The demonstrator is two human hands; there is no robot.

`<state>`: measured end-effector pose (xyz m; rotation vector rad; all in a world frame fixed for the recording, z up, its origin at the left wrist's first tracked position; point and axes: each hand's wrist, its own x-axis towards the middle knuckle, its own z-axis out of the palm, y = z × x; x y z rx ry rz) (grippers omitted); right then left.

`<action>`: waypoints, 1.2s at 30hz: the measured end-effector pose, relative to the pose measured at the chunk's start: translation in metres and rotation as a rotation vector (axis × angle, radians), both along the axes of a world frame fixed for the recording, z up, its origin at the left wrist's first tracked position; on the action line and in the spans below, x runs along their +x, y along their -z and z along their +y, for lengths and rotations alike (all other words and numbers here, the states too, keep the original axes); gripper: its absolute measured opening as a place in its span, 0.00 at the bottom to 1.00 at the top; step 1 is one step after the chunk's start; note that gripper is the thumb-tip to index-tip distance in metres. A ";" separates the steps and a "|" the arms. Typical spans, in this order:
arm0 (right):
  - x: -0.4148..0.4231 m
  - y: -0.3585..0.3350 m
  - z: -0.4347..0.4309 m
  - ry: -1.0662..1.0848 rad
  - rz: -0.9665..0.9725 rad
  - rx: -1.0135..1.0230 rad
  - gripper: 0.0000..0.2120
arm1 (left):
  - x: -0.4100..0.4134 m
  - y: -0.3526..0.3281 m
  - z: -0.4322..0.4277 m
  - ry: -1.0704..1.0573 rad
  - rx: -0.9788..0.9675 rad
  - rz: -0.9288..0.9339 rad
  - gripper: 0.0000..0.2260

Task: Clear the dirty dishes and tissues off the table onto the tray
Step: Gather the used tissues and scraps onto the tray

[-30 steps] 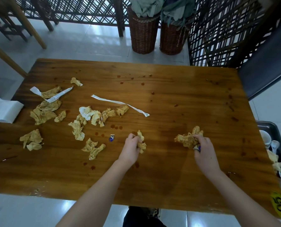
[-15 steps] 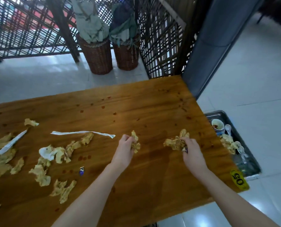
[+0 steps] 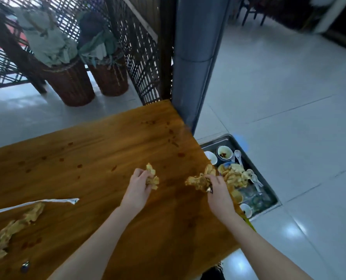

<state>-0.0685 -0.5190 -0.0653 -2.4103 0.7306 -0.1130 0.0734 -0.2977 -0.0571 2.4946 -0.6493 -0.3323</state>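
Grasping one small tissue wad [image 3: 152, 176] in left hand [image 3: 138, 188], one bigger tissue wad [image 3: 197, 181] in right hand [image 3: 218, 191].

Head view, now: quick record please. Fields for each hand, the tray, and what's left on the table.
left hand: grips one crumpled stained tissue, over the table
right hand: grips a bigger tissue wad, at the table's right edge
tray: past that edge, lower; holds small bowls, white spoons, used tissues
left on table: stained tissues, white paper strip, sauce spots
status: both handfuls not yet in the tray
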 end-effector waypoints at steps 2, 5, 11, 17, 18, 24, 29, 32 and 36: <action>-0.003 0.006 -0.036 0.008 0.003 0.008 0.23 | -0.005 0.003 -0.033 -0.004 -0.003 0.002 0.14; -0.010 0.014 -0.092 0.026 0.005 0.030 0.25 | -0.014 0.003 -0.088 0.013 -0.008 0.025 0.13; -0.026 0.037 -0.191 0.043 0.109 0.052 0.26 | -0.037 0.009 -0.194 0.023 -0.049 0.097 0.12; -0.020 0.058 -0.263 0.063 0.178 0.061 0.25 | -0.044 0.030 -0.265 0.037 -0.089 0.126 0.10; -0.017 0.061 -0.272 0.054 0.176 0.061 0.25 | -0.044 0.033 -0.275 0.031 -0.091 0.127 0.11; 0.015 0.077 -0.314 0.012 0.145 0.093 0.25 | -0.040 0.051 -0.327 0.043 -0.059 0.174 0.11; 0.037 0.092 -0.334 -0.023 0.120 0.209 0.29 | -0.034 0.067 -0.353 0.066 -0.049 0.199 0.10; 0.034 0.103 -0.341 -0.058 0.179 0.216 0.32 | -0.030 0.074 -0.367 0.081 -0.051 0.218 0.10; 0.020 0.111 -0.348 -0.051 0.227 0.200 0.31 | -0.029 0.081 -0.389 0.090 -0.060 0.258 0.11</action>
